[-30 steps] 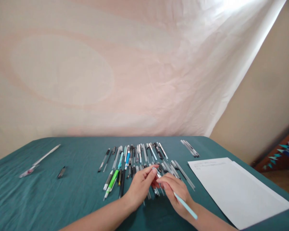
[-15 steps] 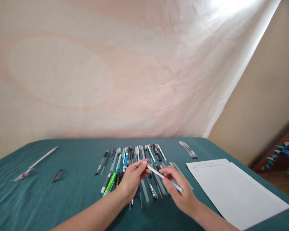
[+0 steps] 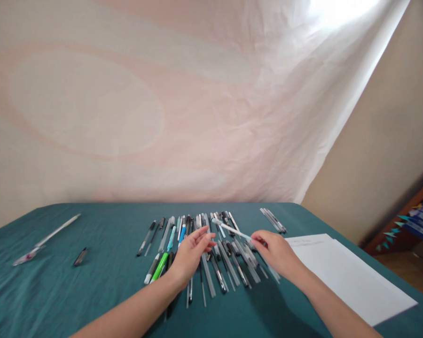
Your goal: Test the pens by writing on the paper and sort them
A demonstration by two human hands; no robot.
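Observation:
A slim white and pale-blue pen (image 3: pixel 232 229) is pinched at its pale-blue end in my right hand (image 3: pixel 277 249), its other end pointing left and slightly up. My left hand (image 3: pixel 191 256) hovers over the pens with fingers apart and nothing visible in it. Beneath both hands lie many pens and clear pen barrels in rough rows. Beside my left wrist rests a bright green highlighter (image 3: pixel 160 266), with a grey and white marker (image 3: pixel 151 269) left of it. A turquoise pen (image 3: pixel 171 238) lies behind them.
Sheets of white paper (image 3: pixel 352 277) lie at the right, the top one with faint writing. Several thin clear sticks (image 3: pixel 273 220) sit at the back right. On the left are a long white stick with a clear bag-like end (image 3: pixel 54 234) and a short dark pen piece (image 3: pixel 80 257).
My left hand has let go of the pen's tip and opened. My right hand has carried the pen up and to the right, turning it flatter.

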